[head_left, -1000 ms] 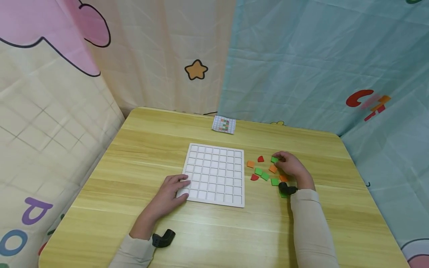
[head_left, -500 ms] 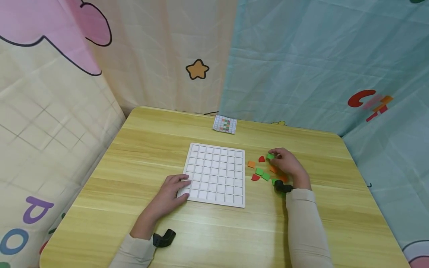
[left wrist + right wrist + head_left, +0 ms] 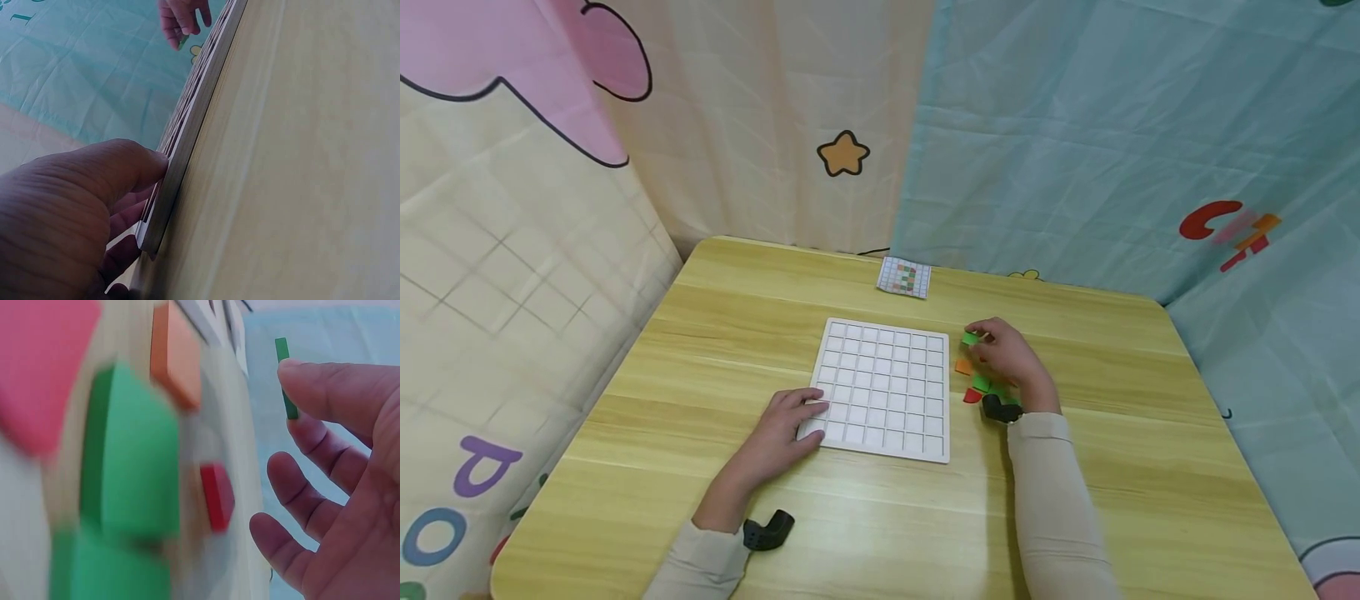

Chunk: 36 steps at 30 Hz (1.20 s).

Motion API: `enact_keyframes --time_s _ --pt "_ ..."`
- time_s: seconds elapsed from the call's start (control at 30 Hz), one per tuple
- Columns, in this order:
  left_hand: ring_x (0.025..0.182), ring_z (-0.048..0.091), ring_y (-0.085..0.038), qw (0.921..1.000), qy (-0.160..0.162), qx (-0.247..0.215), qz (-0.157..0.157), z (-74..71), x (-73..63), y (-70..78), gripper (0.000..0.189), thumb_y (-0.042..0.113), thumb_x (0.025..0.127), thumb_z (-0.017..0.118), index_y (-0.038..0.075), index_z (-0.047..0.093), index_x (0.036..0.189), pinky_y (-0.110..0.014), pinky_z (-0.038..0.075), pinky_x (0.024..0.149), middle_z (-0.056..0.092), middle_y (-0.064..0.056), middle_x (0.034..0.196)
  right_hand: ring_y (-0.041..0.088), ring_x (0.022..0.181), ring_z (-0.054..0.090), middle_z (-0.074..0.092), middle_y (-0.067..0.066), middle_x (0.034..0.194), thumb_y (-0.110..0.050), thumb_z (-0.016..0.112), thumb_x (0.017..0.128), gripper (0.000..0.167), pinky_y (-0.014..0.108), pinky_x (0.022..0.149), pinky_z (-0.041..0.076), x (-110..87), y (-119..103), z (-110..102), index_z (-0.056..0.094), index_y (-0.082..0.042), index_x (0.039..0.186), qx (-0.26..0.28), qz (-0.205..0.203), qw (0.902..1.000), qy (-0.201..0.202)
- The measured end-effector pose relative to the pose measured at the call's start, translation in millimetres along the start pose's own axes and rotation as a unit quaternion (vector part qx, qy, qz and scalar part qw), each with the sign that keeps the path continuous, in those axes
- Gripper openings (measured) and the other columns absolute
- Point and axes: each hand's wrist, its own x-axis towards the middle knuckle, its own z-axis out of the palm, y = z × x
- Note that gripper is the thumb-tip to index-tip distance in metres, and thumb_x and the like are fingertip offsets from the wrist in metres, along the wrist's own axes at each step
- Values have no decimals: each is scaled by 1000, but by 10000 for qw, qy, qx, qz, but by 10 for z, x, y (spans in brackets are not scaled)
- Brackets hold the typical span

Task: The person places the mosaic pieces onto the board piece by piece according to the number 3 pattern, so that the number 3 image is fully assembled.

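My right hand [image 3: 1009, 357] pinches a green square tile [image 3: 970, 338] between thumb and forefinger, just right of the white grid board [image 3: 883, 392]. In the right wrist view the tile [image 3: 286, 378] is seen edge-on, held above the table, while the other fingers are loosely bent. My left hand [image 3: 782, 433] rests on the board's lower left edge with relaxed fingers. The left wrist view shows its thumb [image 3: 147, 165] touching the board's rim. Under my right hand lie loose tiles: an orange square [image 3: 963, 367], green squares [image 3: 981, 383] and a red quarter-round [image 3: 972, 396]; others are hidden.
A small printed card [image 3: 904, 277] with a coloured grid pattern lies behind the board, near the back edge of the wooden table [image 3: 737, 333]. Printed curtains [image 3: 1037, 150] hang behind the table. Black wrist cameras [image 3: 767, 531] are strapped at both sleeves.
My right hand has lifted the green tile from the right of the pile and carried it left towards the board's upper right corner. My left hand stays in place.
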Motion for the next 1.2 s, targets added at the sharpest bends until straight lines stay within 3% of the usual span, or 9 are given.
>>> enact_keyframes --time_s 0.3,0.6,1.2 --pt "128 40 -33 10000 -36 33 -32 -1 2 5 41 11 88 73 0 66 127 -51 37 104 54 -10 138 35 117 48 53 14 129 -11 59 98 34 51 97 43 129 -218 181 61 -4 132 -9 -300 9995 -37" --pt "128 40 -33 9999 -42 99 -42 -8 -4 5 42 13 87 73 0 67 126 -51 38 104 55 -10 136 32 117 50 53 12 130 -12 61 98 33 48 99 43 198 -422 381 62 -7 131 41 -293 9993 -244" --pt "127 41 -33 9999 -44 142 5 -8 5 1 42 13 86 74 0 67 126 -50 38 104 56 -10 136 28 111 52 57 11 118 -6 65 93 29 44 98 44 328 -689 746 67 -6 121 292 -888 9946 -448"
